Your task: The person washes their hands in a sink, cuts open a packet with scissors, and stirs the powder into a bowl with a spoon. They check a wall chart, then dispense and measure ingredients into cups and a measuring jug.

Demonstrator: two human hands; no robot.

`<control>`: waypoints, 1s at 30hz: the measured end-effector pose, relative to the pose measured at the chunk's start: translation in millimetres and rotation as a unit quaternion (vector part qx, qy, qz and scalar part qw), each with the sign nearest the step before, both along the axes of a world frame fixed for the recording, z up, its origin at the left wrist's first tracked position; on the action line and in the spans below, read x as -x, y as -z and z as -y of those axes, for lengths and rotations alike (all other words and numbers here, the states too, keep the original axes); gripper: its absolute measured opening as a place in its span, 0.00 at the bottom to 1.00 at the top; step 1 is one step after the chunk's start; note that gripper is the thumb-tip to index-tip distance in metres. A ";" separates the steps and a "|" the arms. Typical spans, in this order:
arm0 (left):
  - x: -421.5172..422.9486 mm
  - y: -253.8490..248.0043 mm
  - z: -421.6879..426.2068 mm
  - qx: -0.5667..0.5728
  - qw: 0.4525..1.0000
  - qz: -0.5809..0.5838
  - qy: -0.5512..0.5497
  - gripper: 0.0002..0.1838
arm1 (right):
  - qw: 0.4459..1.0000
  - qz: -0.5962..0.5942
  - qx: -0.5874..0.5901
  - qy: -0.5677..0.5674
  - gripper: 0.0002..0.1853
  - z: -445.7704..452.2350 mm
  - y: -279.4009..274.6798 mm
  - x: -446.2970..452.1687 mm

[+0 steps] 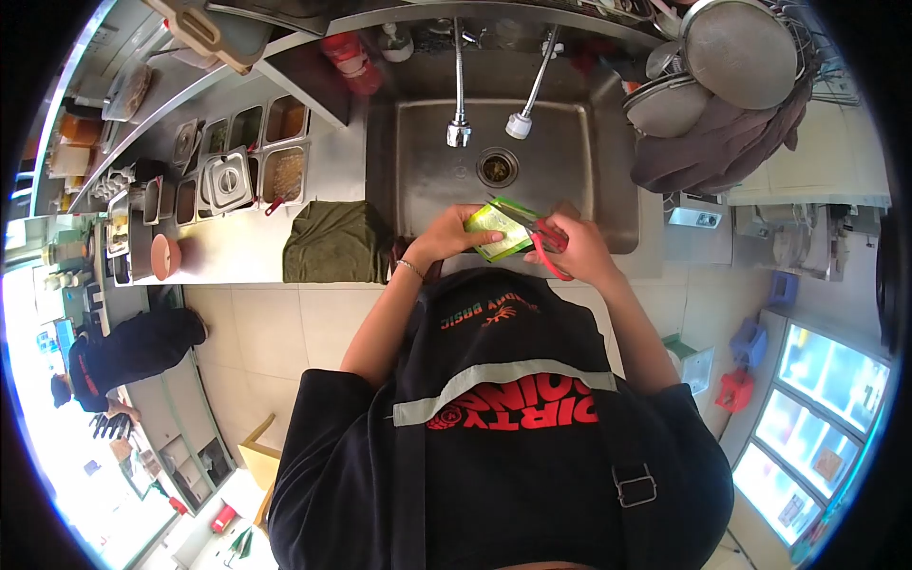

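Over the near part of the metal sink, my left hand grips a small green and white packet, thumb on its face. My right hand is closed around a pair of red-handled scissors, one loop hanging below the fingers. The dark blades lie along the packet's upper right edge. Whether they have cut into it I cannot tell. A drain with bits of residue in it lies beyond the packet.
Two faucets hang over the sink. A folded dark green cloth lies on the left counter, near metal food pans and a pinkish bowl. Strainers hang at upper right. Another person stands at far left.
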State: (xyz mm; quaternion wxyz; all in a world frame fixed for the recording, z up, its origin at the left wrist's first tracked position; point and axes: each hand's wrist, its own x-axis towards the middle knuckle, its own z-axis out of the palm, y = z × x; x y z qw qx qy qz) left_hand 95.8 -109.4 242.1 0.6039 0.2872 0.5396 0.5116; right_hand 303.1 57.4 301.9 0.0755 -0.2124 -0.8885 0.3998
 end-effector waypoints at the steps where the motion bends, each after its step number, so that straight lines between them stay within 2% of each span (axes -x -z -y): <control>1: -1.4 1.4 -1.5 0.002 1.000 0.001 0.003 0.20 | 1.000 0.005 0.007 0.002 0.30 1.1 2.1 -2.2; 3: -3.4 4.1 -3.6 -0.006 0.996 -0.080 0.039 0.20 | 1.000 0.009 -0.005 0.002 0.30 1.1 10.5 -7.5; 5: -7.7 6.7 -4.5 -0.008 0.994 -0.100 0.040 0.19 | 1.000 0.014 -0.018 -0.001 0.30 0.0 18.1 -12.9; 7: -9.9 7.7 -5.4 -0.012 0.992 -0.121 0.039 0.19 | 0.997 0.068 0.028 0.008 0.29 -3.5 21.1 -17.5; 8: -9.8 8.1 -4.8 0.002 0.984 -0.169 0.048 0.18 | 0.997 0.068 0.029 0.007 0.29 -5.3 21.0 -20.1; 9: -10.0 8.5 -3.2 0.016 0.974 -0.217 0.058 0.18 | 0.997 0.071 0.023 0.017 0.26 -6.1 18.3 -22.4; 10: -11.0 9.0 -1.1 0.018 0.974 -0.217 0.056 0.18 | 0.997 0.073 0.016 0.026 0.23 -8.1 17.3 -24.0; 12: -15.7 10.2 8.7 0.052 0.959 -0.279 -0.013 0.18 | 0.994 0.105 -0.005 0.027 0.22 -21.3 22.7 -33.4; 14: -20.6 26.8 33.1 0.050 0.954 -0.294 -0.026 0.17 | 0.990 0.133 -0.039 0.028 0.22 -30.5 23.1 -38.7; 16: -15.9 14.9 35.4 0.040 0.946 -0.316 -0.062 0.15 | 0.998 -0.043 -0.032 0.023 0.21 -50.6 11.7 -28.6; 17: -17.5 1.9 38.7 0.095 0.951 -0.285 -0.067 0.16 | 0.996 -0.078 -0.030 0.018 0.20 -56.2 -19.0 -14.5; 20: -23.2 -2.2 54.4 0.108 0.957 -0.234 -0.132 0.16 | 0.986 -0.164 0.002 0.031 0.19 -81.7 -74.2 41.2; 22: -30.8 -3.7 59.6 0.094 0.954 -0.212 -0.192 0.15 | 0.977 -0.202 -0.072 0.010 0.17 -94.4 -117.0 87.3; 24: -34.1 -5.2 66.0 -0.003 0.938 -0.248 -0.240 0.09 | 0.947 -0.263 -0.176 -0.049 0.18 -91.9 -157.0 131.6; 26: -36.8 -3.4 79.2 0.002 0.937 -0.232 -0.263 0.08 | 0.950 -0.245 -0.172 -0.088 0.18 -86.7 -162.4 169.3; 27: -39.2 -2.8 85.4 0.008 0.928 -0.243 -0.283 0.08 | 0.970 -0.213 0.015 -0.116 0.17 -80.1 -158.6 188.8; 28: -40.9 -4.4 89.9 0.011 0.919 -0.254 -0.300 0.08 | 0.955 -0.170 0.199 -0.137 0.17 -73.3 -154.4 204.6; 29: -42.8 -6.7 99.2 0.088 0.916 -0.236 -0.311 0.13 | 0.899 -0.200 0.345 -0.179 0.18 -63.8 -149.7 217.3; 30: -45.3 9.8 110.3 0.056 0.906 -0.252 -0.336 0.12 | 0.900 -0.230 0.328 -0.170 0.17 -50.0 -152.4 224.9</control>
